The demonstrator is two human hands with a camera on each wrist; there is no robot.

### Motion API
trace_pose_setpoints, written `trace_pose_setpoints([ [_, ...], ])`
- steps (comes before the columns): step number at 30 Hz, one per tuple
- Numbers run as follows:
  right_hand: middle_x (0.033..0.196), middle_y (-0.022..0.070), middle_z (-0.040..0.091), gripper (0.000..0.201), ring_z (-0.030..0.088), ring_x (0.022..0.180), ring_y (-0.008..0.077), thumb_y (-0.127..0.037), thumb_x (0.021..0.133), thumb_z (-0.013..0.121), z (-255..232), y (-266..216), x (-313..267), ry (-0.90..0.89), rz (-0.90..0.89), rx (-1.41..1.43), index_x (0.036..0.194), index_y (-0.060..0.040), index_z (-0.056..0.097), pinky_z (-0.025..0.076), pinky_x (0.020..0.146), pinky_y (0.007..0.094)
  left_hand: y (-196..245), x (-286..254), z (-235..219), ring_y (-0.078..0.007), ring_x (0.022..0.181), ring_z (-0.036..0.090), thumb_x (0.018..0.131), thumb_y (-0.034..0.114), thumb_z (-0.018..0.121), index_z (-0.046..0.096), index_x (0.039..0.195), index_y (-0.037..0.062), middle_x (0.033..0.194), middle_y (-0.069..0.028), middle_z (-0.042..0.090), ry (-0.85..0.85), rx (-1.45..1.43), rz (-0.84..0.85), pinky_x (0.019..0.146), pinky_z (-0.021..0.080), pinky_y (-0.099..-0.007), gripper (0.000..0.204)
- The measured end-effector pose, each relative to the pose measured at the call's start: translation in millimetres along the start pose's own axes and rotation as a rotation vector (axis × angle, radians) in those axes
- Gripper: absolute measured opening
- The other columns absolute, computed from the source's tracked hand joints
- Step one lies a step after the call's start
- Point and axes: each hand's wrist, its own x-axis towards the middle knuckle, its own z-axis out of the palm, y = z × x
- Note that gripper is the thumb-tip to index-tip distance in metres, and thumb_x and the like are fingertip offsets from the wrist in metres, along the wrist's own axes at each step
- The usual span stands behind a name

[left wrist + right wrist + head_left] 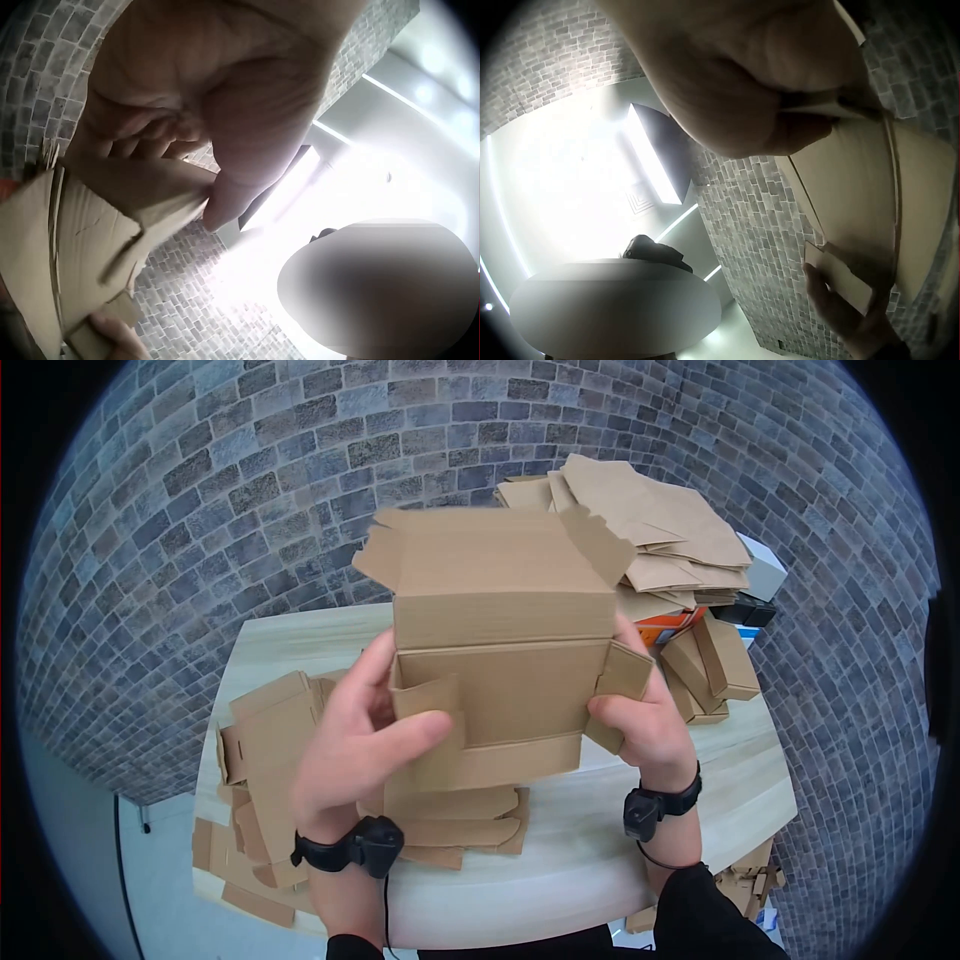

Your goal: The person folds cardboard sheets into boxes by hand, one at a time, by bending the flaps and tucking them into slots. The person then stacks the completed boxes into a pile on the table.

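Note:
A partly folded brown cardboard box [520, 695] is held up above the table between both hands, its long lid flap [490, 555] standing out at the far side. My left hand [355, 735] grips the left end, thumb pressed on the inner side flap [430, 705] and the other fingers behind the wall. On the opposite end my right hand [645, 720] pinches the small side flap [627, 672] with its thumb inside. In the left wrist view the left thumb [232, 199] lies on the flap's edge. The right wrist view shows the right thumb [802, 133] against the cardboard.
Flattened cardboard boxes [275, 750] lie at the table's left, with more cardboard [470, 825] below the held box. Brown paper bags [650, 520] are piled at the back right, near folded small boxes [715, 660]. A brick-patterned wall [300, 480] rises behind the table [560, 880].

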Motion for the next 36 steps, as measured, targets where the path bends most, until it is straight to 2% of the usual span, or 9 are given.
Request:
trace_pose_setpoints([
  [8, 0.122, 0.0083, 0.051, 0.067, 0.051, 0.113, 0.0152, 0.008, 0.068, 0.043, -14.2, -7.2, -2.4, 0.129, -0.059, 0.019, 0.134, 0.0008, 0.036, 0.040, 0.096, 0.0291, -17.9, 4.9, 1.6, -0.0189, 0.126, 0.043, 0.087, 0.000, 0.050, 0.026, 0.144, -0.0006, 0.135, -0.0110, 0.046, -0.062, 0.142, -0.149, 0.105, 0.033, -0.0313, 0.061],
  [11, 0.116, 0.0072, 0.053, 0.058, 0.053, 0.107, 0.0142, 0.006, 0.071, 0.046, -18.9, -5.7, -4.9, 0.207, 0.013, 0.012, 0.128, -0.0011, 0.040, 0.042, 0.093, 0.0282, -23.5, 10.2, 10.0, -0.0172, 0.109, 0.055, 0.087, 0.003, 0.052, 0.041, 0.134, -0.0012, 0.123, -0.0138, 0.054, 0.054, -0.127, -0.385, 0.086, 0.050, -0.0322, 0.048],
  [13, 0.112, 0.0066, 0.054, 0.052, 0.054, 0.105, 0.0135, 0.004, 0.074, 0.050, -18.7, -5.8, -2.9, 0.249, 0.063, -0.017, 0.126, -0.0021, 0.042, 0.043, 0.091, 0.0274, -26.7, 15.6, 13.9, -0.0206, 0.122, 0.048, 0.086, 0.001, 0.051, 0.025, 0.145, 0.0037, 0.130, -0.0082, 0.049, 0.116, -0.372, -0.323, 0.105, 0.037, -0.0359, 0.065],
  [15, 0.109, 0.0048, 0.055, 0.047, 0.053, 0.103, 0.0116, -0.011, 0.082, 0.060, -16.9, -8.2, 2.3, 0.074, -0.054, 0.069, 0.124, -0.0031, 0.042, 0.043, 0.089, 0.0259, -21.9, 11.4, 17.1, -0.0203, 0.123, 0.047, 0.084, 0.000, 0.054, 0.020, 0.148, 0.0079, 0.132, -0.0076, 0.047, 0.132, -0.423, -0.229, 0.105, 0.036, -0.0359, 0.073],
  [16, 0.111, 0.0040, 0.052, 0.052, 0.052, 0.103, 0.0098, -0.029, 0.084, 0.064, -10.9, -10.8, -1.3, 0.221, 0.089, 0.075, 0.124, -0.0040, 0.041, 0.043, 0.088, 0.0245, -16.3, 11.3, 19.7, -0.0200, 0.124, 0.045, 0.082, 0.000, 0.057, 0.014, 0.150, 0.0121, 0.134, -0.0070, 0.045, 0.146, -0.471, -0.135, 0.105, 0.036, -0.0359, 0.082],
  [20, 0.115, 0.0036, 0.051, 0.055, 0.049, 0.108, 0.0103, -0.032, 0.084, 0.064, -19.0, -0.7, 0.1, 0.058, 0.003, -0.001, 0.126, -0.0053, 0.040, 0.040, 0.093, 0.0251, -47.4, 24.7, 9.7, -0.0168, 0.128, 0.038, 0.080, 0.009, 0.064, 0.017, 0.150, 0.0115, 0.143, -0.0059, 0.034, -0.006, -0.150, 0.202, 0.105, 0.033, -0.0325, 0.084],
  [27, 0.144, 0.0125, 0.031, 0.065, 0.042, 0.124, 0.0164, -0.034, 0.086, 0.059, -41.4, 14.9, 6.2, -0.221, -0.206, -0.469, 0.137, 0.0001, 0.036, 0.035, 0.103, 0.0301, -59.9, 31.6, -12.8, -0.0151, 0.120, 0.045, 0.080, 0.013, 0.067, 0.029, 0.145, 0.0112, 0.133, -0.0031, 0.045, -0.070, -0.060, 0.241, 0.102, 0.035, -0.0321, 0.076],
  [29, 0.151, 0.0120, 0.018, 0.071, 0.035, 0.130, 0.0172, -0.035, 0.085, 0.061, -39.8, 16.0, 6.3, -0.249, -0.114, -0.428, 0.140, -0.0003, 0.035, 0.031, 0.107, 0.0324, -49.3, 26.3, 1.2, -0.0133, 0.118, 0.045, 0.092, 0.038, 0.053, 0.031, 0.145, 0.0102, 0.127, -0.0014, 0.047, 0.086, 0.024, 0.188, 0.101, 0.036, -0.0312, 0.063],
  [36, 0.144, 0.0109, 0.030, 0.075, 0.040, 0.124, 0.0156, -0.034, 0.086, 0.062, -33.2, 21.1, 7.6, -0.180, -0.025, -0.224, 0.145, -0.0039, 0.028, 0.034, 0.104, 0.0323, -55.7, 27.7, -1.1, -0.0162, 0.125, 0.039, 0.086, 0.023, 0.063, 0.027, 0.147, 0.0112, 0.134, -0.0042, 0.042, 0.032, 0.079, 0.187, 0.107, 0.030, -0.0331, 0.073],
])
